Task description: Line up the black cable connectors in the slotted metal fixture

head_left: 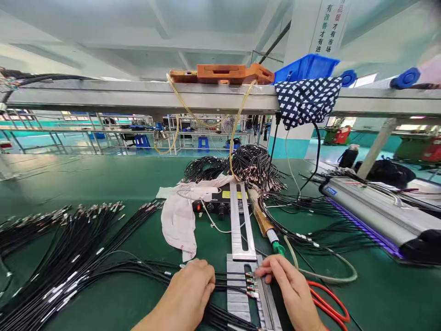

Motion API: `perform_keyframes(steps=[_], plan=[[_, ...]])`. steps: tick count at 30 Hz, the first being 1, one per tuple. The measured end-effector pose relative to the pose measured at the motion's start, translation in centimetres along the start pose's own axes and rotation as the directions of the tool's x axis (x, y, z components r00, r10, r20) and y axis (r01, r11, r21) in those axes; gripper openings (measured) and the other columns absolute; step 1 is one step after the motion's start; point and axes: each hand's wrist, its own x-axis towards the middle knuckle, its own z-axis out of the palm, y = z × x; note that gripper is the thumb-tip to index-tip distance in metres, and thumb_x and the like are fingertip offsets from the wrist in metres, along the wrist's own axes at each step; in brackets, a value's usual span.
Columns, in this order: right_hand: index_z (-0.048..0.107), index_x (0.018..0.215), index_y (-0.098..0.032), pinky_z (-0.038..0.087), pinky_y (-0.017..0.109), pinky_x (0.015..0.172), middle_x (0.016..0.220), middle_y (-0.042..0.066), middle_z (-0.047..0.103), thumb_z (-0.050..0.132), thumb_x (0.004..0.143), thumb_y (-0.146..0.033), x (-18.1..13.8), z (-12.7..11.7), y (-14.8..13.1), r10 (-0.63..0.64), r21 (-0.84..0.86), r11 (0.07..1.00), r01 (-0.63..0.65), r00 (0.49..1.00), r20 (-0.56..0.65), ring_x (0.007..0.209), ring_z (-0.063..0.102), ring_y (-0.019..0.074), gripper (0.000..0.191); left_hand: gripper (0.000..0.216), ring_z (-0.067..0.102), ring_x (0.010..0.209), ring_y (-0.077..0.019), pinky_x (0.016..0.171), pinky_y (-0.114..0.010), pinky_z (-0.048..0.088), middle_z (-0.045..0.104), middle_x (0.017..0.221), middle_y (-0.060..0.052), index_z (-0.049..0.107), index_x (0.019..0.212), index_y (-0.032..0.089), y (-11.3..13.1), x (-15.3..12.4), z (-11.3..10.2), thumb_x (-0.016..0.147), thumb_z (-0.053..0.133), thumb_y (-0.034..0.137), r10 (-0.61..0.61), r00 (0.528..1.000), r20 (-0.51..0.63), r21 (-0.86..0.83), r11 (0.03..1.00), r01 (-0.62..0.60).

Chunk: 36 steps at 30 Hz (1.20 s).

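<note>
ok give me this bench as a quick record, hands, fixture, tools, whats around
left hand: pressing black cables flat against the metal fixture
right hand: fingertips on cable ends lined up in the fixture
tools: soldering iron, red scissors
behind: white cloth, control box, cable bundle
right side: lamp bar

The jig (pixel 237 301) and the bar (pixel 241 225) are brushed, dull-shining metal. The cables (pixel 86 257) wear smooth black plastic with bright metal tips. The mat (pixel 113 184) is matt green; the rag (pixel 177 220) is soft, creased white cloth.
</note>
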Motion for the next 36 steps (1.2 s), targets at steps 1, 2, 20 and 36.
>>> perform_keyframes(steps=[1,2,20,36], plan=[[0.064,0.087,-0.021,0.049,0.025,0.069,0.081,0.005,0.071,0.044,0.099,-0.053,-0.1,0.0,0.0,-0.006,-0.009,1.000,0.006,1.000,0.001,0.076,0.062,0.0196,0.040,0.018,0.060,0.087,-0.0225,0.075,-0.033,0.045,0.064,0.090,-0.004,0.062,0.084,0.018,0.1,0.0,-0.1,0.089,0.049,0.006,0.005,1.000,0.004,0.010,1.000,-0.005],[0.064,0.087,-0.021,0.049,0.026,0.069,0.082,0.005,0.071,0.043,0.099,-0.053,-0.2,-0.1,0.1,-0.014,-0.022,1.000,0.014,1.000,0.001,0.076,0.062,0.0197,0.040,0.019,0.060,0.088,-0.0233,0.076,-0.034,0.046,0.064,0.092,-0.004,0.062,0.085,0.017,0.2,-0.1,-0.2,0.090,0.047,0.006,0.011,1.000,0.008,0.023,1.000,-0.011],[0.064,0.086,-0.025,0.045,0.020,0.070,0.082,-0.001,0.067,0.038,0.104,-0.039,-1.0,-0.1,-0.7,-0.189,-0.240,0.949,0.205,0.978,0.090,0.076,0.062,0.0147,0.034,0.022,0.057,0.092,-0.0267,0.084,-0.042,0.050,0.061,0.097,-0.010,0.059,0.089,0.014,1.5,-0.5,-0.7,0.090,0.041,0.002,0.115,0.992,0.058,0.107,0.987,-0.121],[0.065,0.096,-0.028,0.051,0.021,0.074,0.086,-0.002,0.069,0.038,0.104,-0.029,-1.9,0.1,-1.5,-0.350,-0.282,0.863,0.419,0.899,0.264,0.080,0.067,0.0145,0.028,0.032,0.057,0.101,-0.0205,0.091,-0.030,0.045,0.064,0.103,-0.006,0.069,0.100,0.016,1.5,-1.1,-1.7,0.087,0.048,-0.004,0.085,0.985,0.149,-0.183,0.981,-0.057]])
